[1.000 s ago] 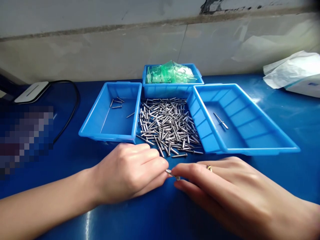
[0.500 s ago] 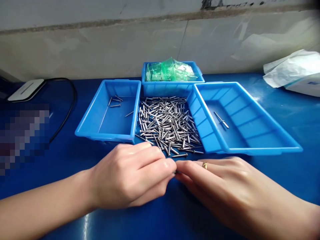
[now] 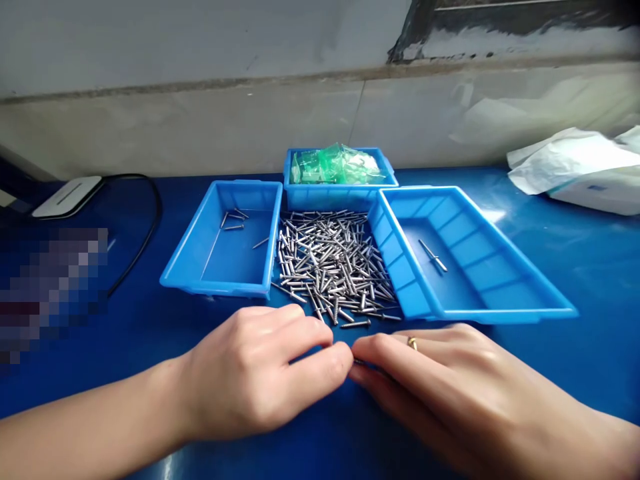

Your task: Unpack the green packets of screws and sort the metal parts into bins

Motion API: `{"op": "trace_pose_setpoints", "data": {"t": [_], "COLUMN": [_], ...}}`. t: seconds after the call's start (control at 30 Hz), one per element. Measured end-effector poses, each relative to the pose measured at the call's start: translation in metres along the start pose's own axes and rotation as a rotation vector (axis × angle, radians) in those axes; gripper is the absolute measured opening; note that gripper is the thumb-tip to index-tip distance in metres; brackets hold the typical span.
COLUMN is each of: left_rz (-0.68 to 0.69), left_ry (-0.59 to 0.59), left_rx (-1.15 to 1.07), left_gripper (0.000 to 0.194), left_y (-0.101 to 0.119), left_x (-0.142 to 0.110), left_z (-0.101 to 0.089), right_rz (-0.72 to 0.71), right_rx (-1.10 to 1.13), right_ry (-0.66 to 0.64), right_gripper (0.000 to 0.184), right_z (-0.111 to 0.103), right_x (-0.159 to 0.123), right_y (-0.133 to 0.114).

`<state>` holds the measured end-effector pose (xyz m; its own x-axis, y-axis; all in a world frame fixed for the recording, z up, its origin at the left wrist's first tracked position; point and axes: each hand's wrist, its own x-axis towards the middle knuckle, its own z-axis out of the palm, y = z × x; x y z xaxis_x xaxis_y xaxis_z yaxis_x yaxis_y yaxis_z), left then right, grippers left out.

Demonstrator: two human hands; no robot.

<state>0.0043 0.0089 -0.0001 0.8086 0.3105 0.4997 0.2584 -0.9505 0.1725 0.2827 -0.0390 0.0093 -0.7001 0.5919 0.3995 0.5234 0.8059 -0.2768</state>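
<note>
My left hand [image 3: 260, 373] and my right hand [image 3: 440, 383] meet fingertip to fingertip on the blue table, just in front of a heap of loose metal screws [image 3: 333, 263]. Both hands are pinched on one small screw [image 3: 358, 362], almost fully hidden between the fingers. A ring sits on a right finger. The left blue tray [image 3: 197, 270] holds several screws. The right blue tray [image 3: 480, 313] holds a single fastener [image 3: 433, 255].
A third blue tray [image 3: 340, 193] at the back holds green plastic bags. A white device [image 3: 67, 197] with a black cable [image 3: 150, 220] lies at the far left. White wrapping [image 3: 575, 167] lies at the right. A wall runs behind the table.
The fingertips of both hands have closed together over the screw, which showed more a second ago. The view has tilted up slightly, so everything sits lower in frame.
</note>
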Motion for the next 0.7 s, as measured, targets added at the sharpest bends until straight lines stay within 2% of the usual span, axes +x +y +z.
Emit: {"op": "trace_pose_setpoints", "data": {"t": [0.07,0.17,0.27,0.43,0.53,0.7], "left_rz": [0.001,-0.018,-0.069,-0.112,-0.098,-0.180], "left_ry": [0.008,0.055,0.085,0.136,0.156,0.167], "left_rx": [0.021,0.019,-0.065,-0.305,-0.382,-0.332], "left_gripper": [0.047,0.052,0.040,0.009,0.010,0.013], "left_y": [-0.001,-0.002,-0.001,0.006,0.008,0.005], "left_x": [0.000,-0.002,-0.004,-0.004,-0.004,-0.006], "left_z": [0.001,0.003,0.002,0.001,0.003,0.004], "right_rz": [-0.002,0.019,0.042,0.072,0.094,0.101], "right_rx": [0.020,0.034,0.045,0.091,0.128,0.140], "right_ry": [-0.015,0.030,0.036,-0.049,-0.085,-0.058], "right_gripper": [0.058,0.049,0.044,0.041,0.039,0.042], "right_z": [0.000,-0.001,-0.001,0.006,0.009,0.007], "right_x": [-0.001,-0.004,-0.006,-0.007,-0.007,-0.007], "right_y": [0.003,0.007,0.009,0.005,0.002,0.004]}}
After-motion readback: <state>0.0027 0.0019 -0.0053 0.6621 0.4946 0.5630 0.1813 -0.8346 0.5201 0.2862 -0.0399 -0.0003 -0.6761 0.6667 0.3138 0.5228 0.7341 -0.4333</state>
